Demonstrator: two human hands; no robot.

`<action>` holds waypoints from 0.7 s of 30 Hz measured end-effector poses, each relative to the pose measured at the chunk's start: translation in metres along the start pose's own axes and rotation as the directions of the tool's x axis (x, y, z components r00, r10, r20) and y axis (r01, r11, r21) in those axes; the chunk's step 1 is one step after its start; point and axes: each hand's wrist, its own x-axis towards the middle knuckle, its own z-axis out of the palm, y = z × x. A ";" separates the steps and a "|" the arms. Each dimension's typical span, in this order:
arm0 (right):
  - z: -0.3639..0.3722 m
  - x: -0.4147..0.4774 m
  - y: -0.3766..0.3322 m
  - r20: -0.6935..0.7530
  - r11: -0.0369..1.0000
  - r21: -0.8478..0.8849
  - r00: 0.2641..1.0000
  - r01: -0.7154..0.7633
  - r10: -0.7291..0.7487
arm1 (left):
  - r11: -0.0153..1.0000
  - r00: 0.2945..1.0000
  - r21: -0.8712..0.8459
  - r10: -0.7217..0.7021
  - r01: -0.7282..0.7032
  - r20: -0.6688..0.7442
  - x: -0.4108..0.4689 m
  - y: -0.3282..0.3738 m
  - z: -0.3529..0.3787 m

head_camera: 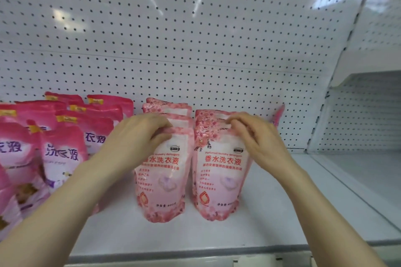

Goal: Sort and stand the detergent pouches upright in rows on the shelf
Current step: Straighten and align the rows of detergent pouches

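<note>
A white shelf [271, 219] with a perforated back panel [195, 39] carries standing detergent pouches. Around nine o'clock stands a crowd of deep-pink pouches [63, 151], several rows deep. At the centre two rows of pale floral pouches [219, 171] stand upright side by side, running back toward twelve o'clock, while the three o'clock side of the board lies bare.

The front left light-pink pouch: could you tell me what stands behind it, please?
Behind the front left light-pink pouch, more matching pouch tops show in a row; the left hand covers part, so their count is unclear.
</note>
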 end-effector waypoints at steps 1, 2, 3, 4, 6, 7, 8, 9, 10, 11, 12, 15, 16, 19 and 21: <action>-0.006 0.001 0.012 -0.108 0.993 0.056 0.988 -0.106 0.112 | 1.000 1.000 0.005 0.010 -0.010 -0.025 -0.002 0.000 0.001; -0.012 0.003 0.028 -0.237 0.972 0.087 0.943 -0.218 0.233 | 1.000 0.998 0.021 0.019 -0.018 -0.052 -0.005 0.000 0.003; -0.017 0.005 0.049 -0.342 0.936 0.086 0.873 -0.340 0.349 | 0.999 0.997 0.046 0.027 -0.023 -0.079 -0.007 0.001 0.006; -0.019 0.006 0.070 -0.394 0.882 0.066 0.800 -0.467 0.453 | 0.997 0.994 0.073 0.028 -0.020 -0.103 -0.009 0.001 0.008; -0.014 0.007 0.106 -0.348 0.756 0.026 0.703 -0.654 0.620 | 0.995 0.989 0.104 0.013 0.003 -0.148 -0.014 0.005 0.015; -0.009 0.008 0.119 -0.296 0.712 0.020 0.676 -0.702 0.675 | 0.994 0.985 0.110 0.005 0.014 -0.171 -0.016 0.007 0.019; -0.004 0.010 0.131 -0.253 0.678 0.018 0.652 -0.735 0.714 | 0.993 0.981 0.114 0.000 0.022 -0.194 -0.019 0.010 0.022; 0.002 0.011 0.139 -0.222 0.652 0.018 0.633 -0.758 0.742 | 0.993 0.976 0.117 -0.003 0.030 -0.218 -0.022 0.014 0.026; 0.007 0.013 0.148 -0.201 0.637 0.017 0.622 -0.770 0.757 | 0.992 0.971 0.118 -0.008 0.038 -0.240 -0.026 0.018 0.030; 0.010 0.014 0.153 -0.178 0.627 0.010 0.615 -0.779 0.768 | 0.992 0.966 0.114 -0.018 0.049 -0.260 -0.029 0.023 0.034; 0.012 0.015 0.157 -0.162 0.624 -0.002 0.616 -0.781 0.771 | 0.992 0.959 0.105 -0.032 0.064 -0.281 -0.033 0.029 0.038; 0.006 0.005 0.162 -0.190 0.646 0.002 0.634 -0.763 0.750 | 0.993 0.936 0.068 -0.065 0.094 -0.345 -0.043 0.049 0.048; 0.002 -0.001 0.165 -0.200 0.668 0.017 0.652 -0.744 0.732 | 0.994 0.926 0.054 -0.069 0.095 -0.371 -0.046 0.057 0.051; -0.016 -0.022 0.173 -0.157 0.730 0.105 0.713 -0.676 0.683 | 0.995 0.907 -0.013 -0.093 0.096 -0.410 -0.059 0.092 0.065; -0.029 -0.039 0.175 -0.106 0.740 0.233 0.740 -0.631 0.664 | 0.994 0.909 -0.078 -0.103 0.078 -0.404 -0.066 0.119 0.078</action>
